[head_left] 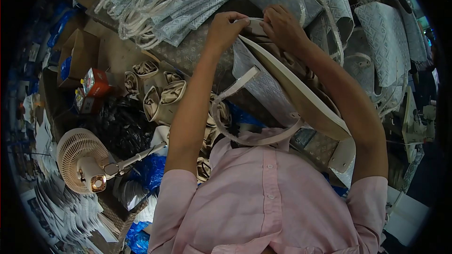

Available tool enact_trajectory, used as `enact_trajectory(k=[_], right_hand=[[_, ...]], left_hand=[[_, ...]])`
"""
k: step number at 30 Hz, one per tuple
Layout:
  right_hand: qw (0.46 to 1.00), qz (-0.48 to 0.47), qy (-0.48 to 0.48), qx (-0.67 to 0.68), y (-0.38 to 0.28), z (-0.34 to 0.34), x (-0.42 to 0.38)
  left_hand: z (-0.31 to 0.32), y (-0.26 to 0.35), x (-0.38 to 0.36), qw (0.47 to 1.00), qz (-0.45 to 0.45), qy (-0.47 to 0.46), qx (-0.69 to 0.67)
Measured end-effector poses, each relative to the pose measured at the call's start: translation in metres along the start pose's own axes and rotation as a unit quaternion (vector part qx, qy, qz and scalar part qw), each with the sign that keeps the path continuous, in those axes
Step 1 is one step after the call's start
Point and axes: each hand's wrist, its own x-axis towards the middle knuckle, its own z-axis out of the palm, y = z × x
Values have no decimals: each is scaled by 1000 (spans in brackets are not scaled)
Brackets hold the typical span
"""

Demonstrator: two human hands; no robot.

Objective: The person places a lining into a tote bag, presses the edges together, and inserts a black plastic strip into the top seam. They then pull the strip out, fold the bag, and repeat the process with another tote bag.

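An unfinished-looking handbag with a grey patterned outer panel and brown lining lies tilted across the work surface, in front of my chest. My left hand is closed, thumb and fingers pinching the far end of the bag's pale rim. Close beside it on the right, my right hand has its fingers curled onto the same rim. From the grey side a cream strap handle loops toward my shirt. A long cream edge runs from my hands to my right elbow. My fingers partly hide the rim.
Stacked grey patterned bag pieces with wrapped handles lie at the far left, and more grey bags at the right. Rolled beige linings, an orange-red can, a cardboard box and a fan stand to my left.
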Motion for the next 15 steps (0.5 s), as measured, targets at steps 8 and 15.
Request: enact_trajectory(k=[8, 15], right_hand=[[999, -28, -10, -21, 1, 0, 2], [998, -55, 2, -41, 2, -1, 3]], left_hand=[[2, 18, -5, 978, 75, 20, 194], [-3, 18, 4, 960, 142, -31, 239]])
